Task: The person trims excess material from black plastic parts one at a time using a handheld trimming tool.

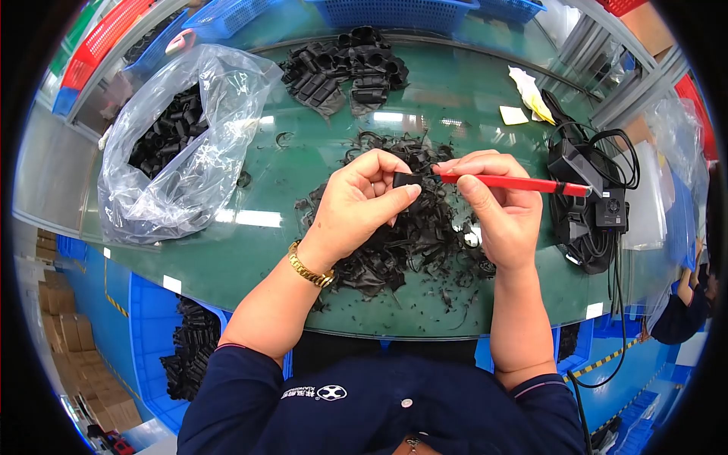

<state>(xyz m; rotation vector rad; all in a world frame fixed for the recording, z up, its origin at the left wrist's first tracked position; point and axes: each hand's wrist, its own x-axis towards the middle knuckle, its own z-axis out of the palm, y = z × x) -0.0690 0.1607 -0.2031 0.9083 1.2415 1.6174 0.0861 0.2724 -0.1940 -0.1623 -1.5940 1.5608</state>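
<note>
My left hand [364, 199] pinches a small black rubber part [407, 180] between thumb and fingers. Close on its right, my right hand [497, 199] is closed around a red-handled tool [516, 183], whose tip end points left toward the part. Whether the tip touches the part cannot be made out. Beneath both hands lies a heap of black scraps [409, 235] on the green table [265, 292].
An open clear plastic bag [227, 163] of black parts stands at the left. More black parts [368, 72] lie at the back. Black devices with cables [580, 189] and a yellow-white cloth [529, 92] are at the right. Blue bins [148, 326] sit below the front edge.
</note>
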